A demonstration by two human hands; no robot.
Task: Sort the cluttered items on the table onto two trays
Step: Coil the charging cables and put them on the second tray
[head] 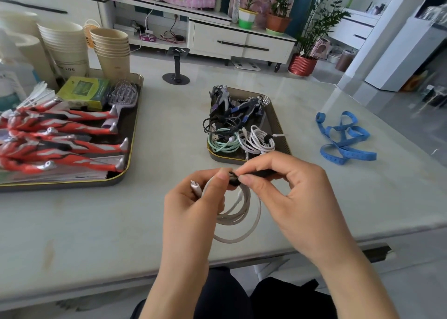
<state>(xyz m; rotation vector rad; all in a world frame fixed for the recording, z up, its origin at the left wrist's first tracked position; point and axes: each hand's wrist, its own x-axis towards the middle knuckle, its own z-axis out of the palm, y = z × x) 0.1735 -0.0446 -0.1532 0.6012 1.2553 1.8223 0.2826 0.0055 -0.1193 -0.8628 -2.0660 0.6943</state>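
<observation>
Gripped white cable coil (229,221) in left hand (191,207), pinched black strap (233,179) with right hand (297,197); risked uncoiling between them through slack pinch.

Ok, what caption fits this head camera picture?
Left hand and right hand pinch the strap on a white cable near a tray.

Table (96,234): large tray (72,185) at left carries toy figures (72,146), hairbrush (123,96) and box (82,91), with stacked cups (112,50) behind it. Small tray (223,160) at centre holds coiled cables (258,142), with robot toys (249,105) behind them. Phone stand (176,76) farther back; measuring tape (343,139) at right; held cable (231,220) nearest, between left hand (193,205) and right hand (297,192).
</observation>
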